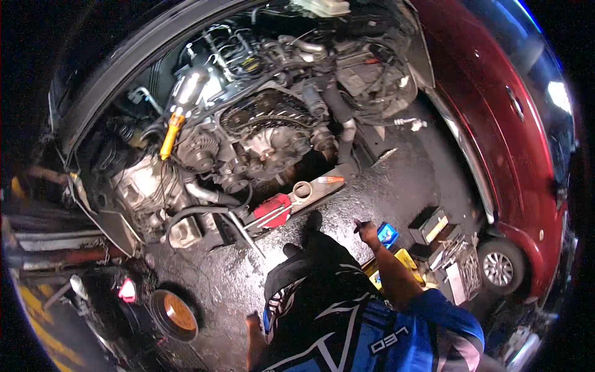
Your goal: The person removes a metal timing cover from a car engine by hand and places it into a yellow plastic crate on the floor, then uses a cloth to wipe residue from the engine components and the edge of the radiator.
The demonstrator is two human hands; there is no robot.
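Low over the wet floor to the right of my legs, my right hand (368, 234) hangs with its dark fingertips a little apart; I make out nothing in it. It is nearest a small blue box (387, 235) behind it. My left hand (253, 325) is at my left side, its fingers mostly hidden. Ahead of me stands the car's exposed engine (266, 136), its timing chain area uncovered. A work lamp with an orange handle (171, 135) hangs over the engine's left part. On the front crossmember (322, 193) lie a red cloth (273, 209), a ring-shaped part (302, 191) and an orange-tipped item (331, 180).
A dark red car (496, 118) stands along the right. Beside me on the right are a yellow case (406, 260), a black box (429, 226) and a tray of tools (462, 266). A round pan (175, 313) sits on the floor at the left. A metal bar (246, 234) juts out from the car's front.
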